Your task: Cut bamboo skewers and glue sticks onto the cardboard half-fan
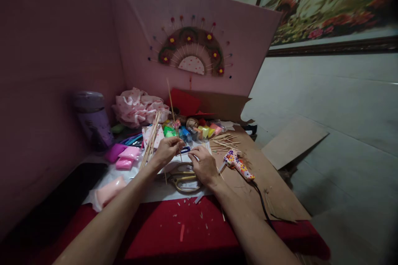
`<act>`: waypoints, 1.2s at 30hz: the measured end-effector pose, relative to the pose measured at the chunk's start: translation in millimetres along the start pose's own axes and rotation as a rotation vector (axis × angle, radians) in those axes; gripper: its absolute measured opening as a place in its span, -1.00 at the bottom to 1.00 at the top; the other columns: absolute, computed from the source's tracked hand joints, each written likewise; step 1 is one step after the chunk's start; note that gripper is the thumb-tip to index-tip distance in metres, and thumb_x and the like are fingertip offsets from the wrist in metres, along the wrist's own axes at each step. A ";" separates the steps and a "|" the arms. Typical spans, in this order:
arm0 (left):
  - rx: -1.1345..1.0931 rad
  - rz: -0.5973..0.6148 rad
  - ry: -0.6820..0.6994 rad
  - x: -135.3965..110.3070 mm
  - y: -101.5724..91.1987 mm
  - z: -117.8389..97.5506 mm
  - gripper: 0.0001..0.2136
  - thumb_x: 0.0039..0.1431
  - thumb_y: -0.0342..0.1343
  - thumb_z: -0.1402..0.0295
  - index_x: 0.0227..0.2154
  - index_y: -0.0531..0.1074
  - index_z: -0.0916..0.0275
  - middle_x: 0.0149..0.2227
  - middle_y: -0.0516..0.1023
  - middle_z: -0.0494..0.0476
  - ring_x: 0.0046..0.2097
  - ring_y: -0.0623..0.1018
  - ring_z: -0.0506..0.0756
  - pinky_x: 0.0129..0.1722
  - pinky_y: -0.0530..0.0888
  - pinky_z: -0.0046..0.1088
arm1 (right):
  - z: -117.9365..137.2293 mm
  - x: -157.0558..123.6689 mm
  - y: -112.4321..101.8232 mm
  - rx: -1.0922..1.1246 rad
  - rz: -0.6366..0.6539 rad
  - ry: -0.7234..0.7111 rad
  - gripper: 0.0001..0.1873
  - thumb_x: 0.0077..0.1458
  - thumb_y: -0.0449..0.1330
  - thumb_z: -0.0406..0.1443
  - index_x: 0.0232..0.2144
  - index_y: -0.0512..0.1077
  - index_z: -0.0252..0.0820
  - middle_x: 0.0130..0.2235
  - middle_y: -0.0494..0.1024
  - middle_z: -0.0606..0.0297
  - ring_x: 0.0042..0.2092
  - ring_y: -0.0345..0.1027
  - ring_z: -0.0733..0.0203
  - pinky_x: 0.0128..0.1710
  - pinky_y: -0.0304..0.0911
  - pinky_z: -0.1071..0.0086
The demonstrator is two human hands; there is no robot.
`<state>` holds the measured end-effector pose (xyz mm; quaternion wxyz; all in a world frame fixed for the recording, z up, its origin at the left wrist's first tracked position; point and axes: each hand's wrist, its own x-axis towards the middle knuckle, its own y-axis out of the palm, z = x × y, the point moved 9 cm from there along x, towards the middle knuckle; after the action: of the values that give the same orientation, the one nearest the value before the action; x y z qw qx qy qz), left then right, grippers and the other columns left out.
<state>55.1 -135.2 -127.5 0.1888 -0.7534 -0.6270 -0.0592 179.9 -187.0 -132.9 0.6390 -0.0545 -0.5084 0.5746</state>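
Pinched in my left hand point(169, 150) is a thin bamboo skewer point(171, 103), standing nearly upright with its top well above the fingers. My right hand point(202, 161) is close by on the right, its fingers curled together; whatever they may grip is hidden. A small blue-handled tool point(185, 149) shows between the two hands, and I cannot tell whether either hand touches it. Large scissors with gold-coloured handles point(185, 178) lie just below my right hand. A bundle of long skewers point(151, 136) leans to the left of my left hand.
A patterned glue gun point(239, 165) with a black cord rests on cardboard point(264, 198) at right, near cut sticks point(224, 142). Colourful clay packets point(186, 133), pink packets point(128, 158) and a purple tumbler point(93, 120) surround the workspace. A decorated fan shape point(192, 49) is pinned behind.
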 end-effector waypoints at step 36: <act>0.125 -0.034 0.038 -7.3 6.9 15.3 -0.86 -0.02 0.06 0.36 -0.61 0.33 0.27 -0.62 0.33 -0.03 -0.53 0.32 -0.04 -0.52 0.23 -0.54 | 25.8 -3.3 11.6 -0.080 0.203 -0.188 -0.87 0.04 0.10 -0.43 -0.44 0.44 -0.19 -0.35 0.46 0.27 -0.24 0.32 0.21 -0.21 0.17 0.39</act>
<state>58.0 -137.4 -145.4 0.2462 -0.7281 -0.6386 -0.0375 154.2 -198.9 -130.1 0.5246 -0.0772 -0.5803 0.6182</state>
